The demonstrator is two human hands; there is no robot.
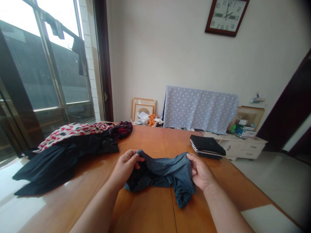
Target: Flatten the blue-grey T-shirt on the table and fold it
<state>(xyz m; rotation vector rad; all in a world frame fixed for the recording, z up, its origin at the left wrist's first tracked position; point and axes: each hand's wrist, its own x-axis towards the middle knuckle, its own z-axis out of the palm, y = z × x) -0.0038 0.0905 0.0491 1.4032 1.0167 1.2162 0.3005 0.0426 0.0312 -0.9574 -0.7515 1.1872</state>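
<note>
- Your left forearm (99, 204) is bare and rises from the bottom edge, slanting inward to the right.
- Your right forearm (227, 207), also bare, slants inward to the left, so your arms converge ahead of you.
- Your left hand (124, 165) has its back turned partly up, thumb and index finger pinched together at the tips, the other fingers curled beneath.
- Your right hand (201, 171) mirrors it, thumb uppermost and pointing inward, with the fingers bent under.
- Your two hands sit well apart, roughly level with each other, fingertips facing.
</note>
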